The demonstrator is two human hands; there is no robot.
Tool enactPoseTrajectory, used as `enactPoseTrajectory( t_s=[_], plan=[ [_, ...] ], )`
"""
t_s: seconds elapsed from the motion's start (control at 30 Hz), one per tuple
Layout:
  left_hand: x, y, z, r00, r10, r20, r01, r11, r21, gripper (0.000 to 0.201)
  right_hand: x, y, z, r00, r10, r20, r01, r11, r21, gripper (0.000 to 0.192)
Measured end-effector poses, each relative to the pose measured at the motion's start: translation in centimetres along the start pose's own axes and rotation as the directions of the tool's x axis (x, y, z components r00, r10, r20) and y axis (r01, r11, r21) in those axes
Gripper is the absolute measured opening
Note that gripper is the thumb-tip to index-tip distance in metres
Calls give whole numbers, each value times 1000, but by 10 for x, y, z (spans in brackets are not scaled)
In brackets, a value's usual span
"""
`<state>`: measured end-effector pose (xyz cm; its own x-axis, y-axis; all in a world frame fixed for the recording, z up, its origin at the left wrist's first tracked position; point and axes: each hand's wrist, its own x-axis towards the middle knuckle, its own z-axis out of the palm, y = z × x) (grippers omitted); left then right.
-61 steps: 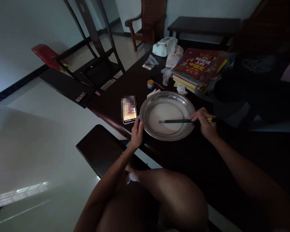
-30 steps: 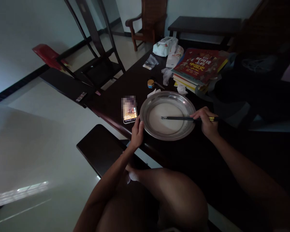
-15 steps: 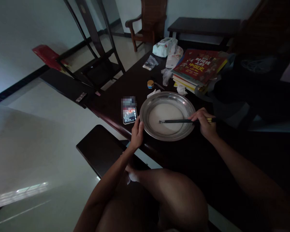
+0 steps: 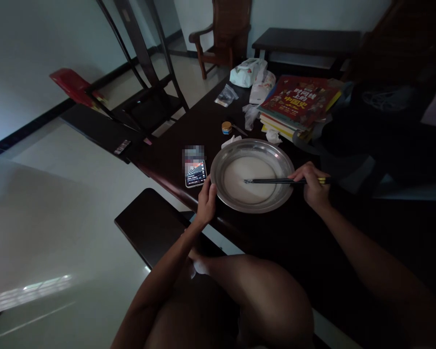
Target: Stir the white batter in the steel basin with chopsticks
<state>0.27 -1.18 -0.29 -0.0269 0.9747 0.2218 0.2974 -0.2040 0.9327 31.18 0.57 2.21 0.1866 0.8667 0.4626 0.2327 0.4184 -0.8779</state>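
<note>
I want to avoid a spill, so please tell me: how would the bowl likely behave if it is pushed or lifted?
The bowl looks metallic, so it should stay stiff. Its milky contents appear liquid, so they would probably slosh if tilted. Its wide, shallow shape suggests sliding rather than tipping.

The right hand (image 4: 317, 186) slides out toward three o'clock, drawing the chopsticks (image 4: 274, 181) along, tips nearer the middle of the basin (image 4: 252, 208) than half a second ago! At the basin's nine o'clock, the phone (image 4: 196, 177) swaps golden glow for dark-and-pale stripes.
</note>
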Motion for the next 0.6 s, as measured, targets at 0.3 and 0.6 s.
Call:
enactPoseTrajectory(
  t_s=[0.3, 0.6],
  plan=[
    [0, 0, 0, 1000, -3, -4, 3, 1000, 3, 65, 0, 5, 0, 1000, 9, 4, -9, 1000, 26, 48],
    [0, -1, 0, 1000, 3, -12, -3, 1000, -6, 64, 0, 6, 0, 1000, 12, 10, -12, 999, 32, 46]
  ],
)
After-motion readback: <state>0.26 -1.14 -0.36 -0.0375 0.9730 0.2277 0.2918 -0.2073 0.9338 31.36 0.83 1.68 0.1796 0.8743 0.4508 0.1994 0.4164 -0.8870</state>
